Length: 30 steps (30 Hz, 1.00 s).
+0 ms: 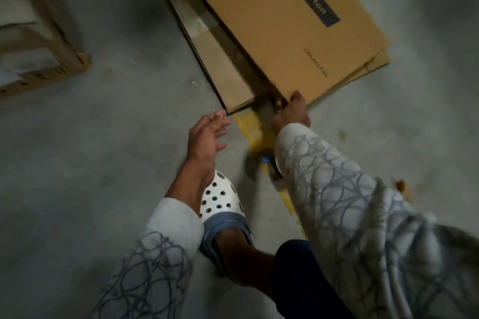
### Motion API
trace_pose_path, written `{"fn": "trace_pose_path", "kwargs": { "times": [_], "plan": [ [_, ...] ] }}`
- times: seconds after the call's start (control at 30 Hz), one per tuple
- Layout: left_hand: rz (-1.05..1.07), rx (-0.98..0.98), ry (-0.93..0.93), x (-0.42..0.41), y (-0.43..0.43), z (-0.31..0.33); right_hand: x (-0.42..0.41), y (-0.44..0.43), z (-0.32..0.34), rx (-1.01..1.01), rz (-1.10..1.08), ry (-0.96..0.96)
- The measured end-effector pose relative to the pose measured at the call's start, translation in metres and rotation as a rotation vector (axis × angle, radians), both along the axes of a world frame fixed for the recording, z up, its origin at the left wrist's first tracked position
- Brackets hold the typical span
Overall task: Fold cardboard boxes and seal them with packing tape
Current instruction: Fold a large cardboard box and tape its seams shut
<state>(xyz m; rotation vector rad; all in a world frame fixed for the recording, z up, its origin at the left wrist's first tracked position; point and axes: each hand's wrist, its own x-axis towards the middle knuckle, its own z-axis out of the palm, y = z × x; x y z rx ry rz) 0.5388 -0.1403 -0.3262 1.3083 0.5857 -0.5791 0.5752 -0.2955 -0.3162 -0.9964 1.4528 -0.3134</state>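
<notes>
Around flat box corner, right hand

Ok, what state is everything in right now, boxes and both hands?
Crompton box: flattened, lying on the lower cardboard, near corner gripped.
Lower cardboard: flat on the floor.
Right hand: grips the Crompton box's near corner.
Left hand: open, holding nothing.
Box at left: on the floor, too blurred to tell more.
White clog: worn, on the floor.

Person wearing pale grey sleeves with dark looping lines, a white perforated clog with grey-blue strap, and navy trousers.
</notes>
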Motion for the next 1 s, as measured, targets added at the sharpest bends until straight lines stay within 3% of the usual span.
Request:
{"fn": "trace_pose_path", "kwargs": {
  "times": [0.03,0.2,0.3,0.47,0.67,0.83,1.0],
  "plan": [
    [-0.016,-0.010,0.007,-0.001,-0.002,0.012,-0.003,0.008,0.009,0.069,-0.076,-0.120],
    [-0.018,0.016,0.061,-0.027,0.016,0.104,-0.036,0.092,0.102,0.107,0.314,-0.307],
    [0.061,-0.060,0.069,-0.048,0.059,0.168,-0.084,0.124,0.158,-0.012,0.383,-0.292],
    [-0.009,-0.182,0.071,-0.109,0.097,0.272,-0.206,0.162,0.242,-0.304,0.520,-0.279],
    [0.300,-0.087,0.070,-0.212,0.093,0.329,-0.325,0.147,0.321,-0.524,0.995,-0.352],
    [0.453,-0.097,0.022,-0.301,0.117,0.349,-0.356,0.117,0.349,-0.349,0.727,-0.268],
    [0.448,-0.131,0.057,-0.364,0.141,0.365,-0.386,0.119,0.364,-0.325,0.736,-0.261]
  ]
}}
